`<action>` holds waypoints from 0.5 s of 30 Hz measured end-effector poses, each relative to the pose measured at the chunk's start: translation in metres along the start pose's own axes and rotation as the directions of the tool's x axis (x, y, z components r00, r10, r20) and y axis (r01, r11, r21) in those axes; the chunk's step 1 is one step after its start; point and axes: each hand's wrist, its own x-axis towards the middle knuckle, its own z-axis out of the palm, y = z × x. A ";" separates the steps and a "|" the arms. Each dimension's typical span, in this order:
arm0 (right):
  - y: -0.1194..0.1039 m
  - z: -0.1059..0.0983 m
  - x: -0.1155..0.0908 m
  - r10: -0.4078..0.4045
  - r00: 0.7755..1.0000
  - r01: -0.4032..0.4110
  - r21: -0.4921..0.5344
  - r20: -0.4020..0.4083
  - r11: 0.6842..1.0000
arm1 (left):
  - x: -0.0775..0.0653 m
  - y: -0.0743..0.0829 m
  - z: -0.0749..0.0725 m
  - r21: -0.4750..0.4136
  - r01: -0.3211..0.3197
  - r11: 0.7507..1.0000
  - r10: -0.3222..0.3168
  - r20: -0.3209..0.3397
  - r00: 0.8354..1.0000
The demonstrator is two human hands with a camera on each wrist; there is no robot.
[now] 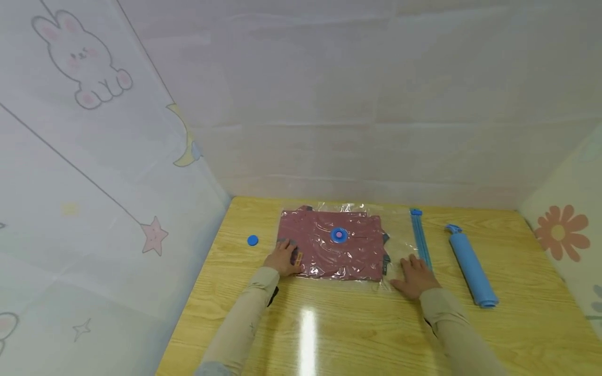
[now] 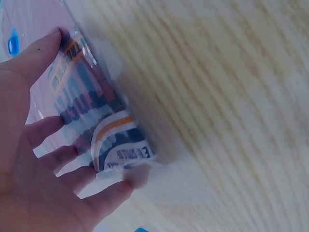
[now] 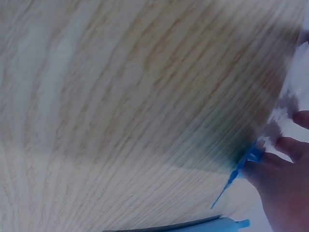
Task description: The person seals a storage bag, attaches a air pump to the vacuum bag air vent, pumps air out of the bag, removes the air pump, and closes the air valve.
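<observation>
A clear plastic vacuum storage bag (image 1: 400, 227) lies flat on the table, with a folded dusty-red garment (image 1: 324, 256) inside. A round blue valve (image 1: 339, 235) with a pink centre sits on top. My left hand (image 1: 282, 258) rests on the bag's left end, fingers spread; in the left wrist view its fingertips touch the plastic over the garment's printed part (image 2: 116, 135). At the bag's right end, my right hand (image 1: 416, 277) lies with extended fingers beside the blue zip strip (image 1: 421, 240). A blue slider (image 1: 416, 212) is at that strip's far end.
A round blue cap (image 1: 252, 240) lies left of the bag. To the right is a blue hand pump (image 1: 472, 269), its handle pointing away. The wooden table (image 1: 357, 329) meets a pale cloth backdrop (image 1: 376, 130) behind and at both sides.
</observation>
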 end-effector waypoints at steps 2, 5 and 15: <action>-0.002 -0.001 0.000 0.001 1.000 -0.001 -0.004 -0.006 1.000 | 0.003 -0.002 -0.002 -0.001 -0.008 1.000 0.008 -0.007 1.000; -0.005 -0.003 -0.001 0.018 1.000 -0.017 0.007 -0.008 1.000 | 0.008 -0.008 -0.004 -0.026 -0.009 1.000 0.007 -0.063 0.998; -0.006 0.000 0.001 0.016 1.000 -0.017 -0.015 -0.015 1.000 | 0.012 -0.056 -0.005 -0.178 0.152 0.972 -0.211 -0.383 0.899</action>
